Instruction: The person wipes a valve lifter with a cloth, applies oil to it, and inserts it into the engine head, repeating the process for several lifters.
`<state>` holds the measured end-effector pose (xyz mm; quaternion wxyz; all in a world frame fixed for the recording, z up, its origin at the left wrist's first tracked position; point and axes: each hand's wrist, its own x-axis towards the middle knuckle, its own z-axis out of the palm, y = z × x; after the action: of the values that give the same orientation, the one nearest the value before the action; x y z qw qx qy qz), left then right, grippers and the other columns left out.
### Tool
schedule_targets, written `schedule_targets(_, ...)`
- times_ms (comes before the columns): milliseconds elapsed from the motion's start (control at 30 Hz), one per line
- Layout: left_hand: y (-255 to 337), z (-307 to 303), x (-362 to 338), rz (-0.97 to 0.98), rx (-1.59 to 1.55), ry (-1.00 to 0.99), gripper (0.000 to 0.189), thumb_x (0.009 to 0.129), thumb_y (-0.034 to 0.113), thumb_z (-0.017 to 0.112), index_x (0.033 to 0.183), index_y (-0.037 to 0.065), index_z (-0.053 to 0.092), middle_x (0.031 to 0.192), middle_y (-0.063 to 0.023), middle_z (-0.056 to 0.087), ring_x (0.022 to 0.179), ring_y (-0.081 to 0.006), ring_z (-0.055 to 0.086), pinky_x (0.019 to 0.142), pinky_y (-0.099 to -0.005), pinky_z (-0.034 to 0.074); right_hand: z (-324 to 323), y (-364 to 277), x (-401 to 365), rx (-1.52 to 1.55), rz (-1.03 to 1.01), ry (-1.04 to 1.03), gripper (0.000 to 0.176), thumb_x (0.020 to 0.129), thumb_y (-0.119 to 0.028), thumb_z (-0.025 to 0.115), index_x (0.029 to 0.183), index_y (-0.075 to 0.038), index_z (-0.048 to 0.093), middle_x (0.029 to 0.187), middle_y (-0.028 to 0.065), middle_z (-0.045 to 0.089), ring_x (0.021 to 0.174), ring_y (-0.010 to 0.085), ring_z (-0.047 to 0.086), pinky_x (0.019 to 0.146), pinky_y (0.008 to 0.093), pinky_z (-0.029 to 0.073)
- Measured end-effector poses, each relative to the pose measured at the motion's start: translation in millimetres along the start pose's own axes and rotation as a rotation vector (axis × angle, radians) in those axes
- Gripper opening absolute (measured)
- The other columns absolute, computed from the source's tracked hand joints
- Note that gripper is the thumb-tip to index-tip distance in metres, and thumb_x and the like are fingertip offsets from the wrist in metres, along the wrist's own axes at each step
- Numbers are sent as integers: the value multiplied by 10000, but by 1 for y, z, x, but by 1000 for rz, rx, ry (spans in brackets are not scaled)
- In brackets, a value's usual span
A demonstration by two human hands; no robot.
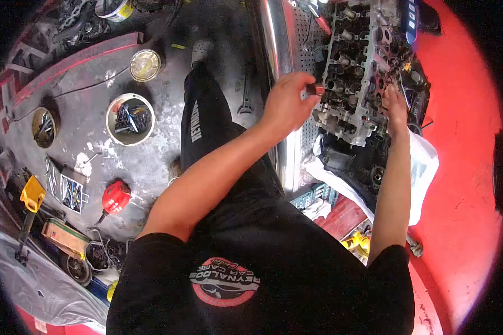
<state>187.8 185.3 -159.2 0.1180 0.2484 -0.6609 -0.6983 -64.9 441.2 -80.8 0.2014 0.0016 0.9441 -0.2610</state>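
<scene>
My left hand (288,103) pinches a small dark, reddish-brown cylindrical part (316,89) between thumb and fingers. Its exact kind is too small to make out. The part is beside the near left side of a metal cylinder head (361,114), whose top shows rows of round bores and valve parts. On the head's right side, my right hand (395,109) lies with fingers stretched out, against or just over the casting; contact is hard to tell. I see nothing held in it.
A perforated metal surface (307,50) and a shiny rounded metal edge (279,39) run left of the head. A red-handled tool (322,23) lies beyond. White cloth (423,167) hangs at right. On the floor are a bucket of parts (110,120) and a red container (116,196).
</scene>
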Motion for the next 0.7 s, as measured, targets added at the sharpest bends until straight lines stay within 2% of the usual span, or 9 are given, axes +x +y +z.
schedule_targets(33, -2, 14, 6, 25, 10, 7, 369, 747, 157, 766, 1069, 21, 646, 1026, -158, 669, 977, -323, 638, 875, -384, 500, 3, 4, 9, -162, -114, 23, 511, 955, -419, 542, 1250, -2, 521, 1034, 70, 618, 943, 217, 573, 850, 363, 452)
schedule_targets(133, 0, 53, 29, 83, 58, -26, 333, 750, 129, 746, 1051, 26, 648, 1040, -166, 661, 1011, -338, 608, 902, -404, 481, 0, 80, 81, -641, -305, 160, 647, 916, -492, 546, 1337, -3, 498, 1260, 185, 576, 1205, 319, 499, 1046, 355, 344)
schedule_targets(200, 7, 73, 46, 85, 117, -122, 308, 751, 110, 734, 1035, 27, 648, 1040, -171, 659, 1013, -352, 592, 908, -421, 472, 10, 58, 60, -505, -153, 107, 688, 897, -528, 544, 1344, -7, 502, 1322, 202, 539, 1259, 325, 468, 1074, 350, 319)
schedule_targets(267, 2, 95, 57, 104, 129, -98, 282, 725, 81, 712, 993, 37, 639, 1004, -157, 651, 998, -358, 577, 862, -455, 452, 20, 36, 40, -459, 37, 118, 732, 871, -580, 535, 1334, -13, 518, 1354, 218, 517, 1283, 340, 457, 1077, 362, 317)
schedule_targets(300, 0, 103, 65, 102, 158, -111, 285, 723, 83, 714, 994, 35, 645, 1000, -157, 657, 999, -355, 581, 863, -453, 453, 21, 39, 39, -446, 48, 123, 748, 865, -617, 492, 1313, -19, 532, 1335, 252, 522, 1264, 366, 475, 1053, 383, 343)
schedule_targets(400, -8, 119, 75, 69, 173, -198, 309, 729, 106, 749, 1020, 46, 662, 998, -165, 670, 979, -352, 606, 868, -437, 474, 20, 44, 44, -403, 111, 120, 831, 842, -650, 520, 1334, 20, 505, 1359, 248, 514, 1301, 352, 452, 1091, 376, 311)
schedule_targets(500, -18, 128, 86, -34, 32, -314, 332, 729, 125, 776, 1032, 44, 667, 964, -170, 679, 919, -339, 638, 831, -427, 499, 22, 41, 43, -538, 317, 96, 839, 820, -677, 504, 1262, 35, 559, 1278, 318, 542, 1234, 429, 496, 1056, 426, 352)
schedule_targets(567, -21, 128, 88, -46, -16, -333, 341, 715, 129, 790, 1017, 30, 667, 889, -164, 685, 816, -320, 665, 760, -422, 518, 23, 31, 40, -557, 331, 52, 826, 835, -685, 471, 1229, 34, 583, 1246, 325, 555, 1213, 440, 505, 1046, 424, 360)
schedule_targets(700, -16, 123, 96, 203, 179, -422, 322, 720, 113, 754, 1013, 38, 644, 931, -161, 646, 907, -341, 609, 833, -417, 489, 28, 23, 27, -475, 236, 79, 805, 868, -688, 399, 1198, 16, 606, 1199, 331, 573, 1186, 451, 516, 1021, 439, 381)
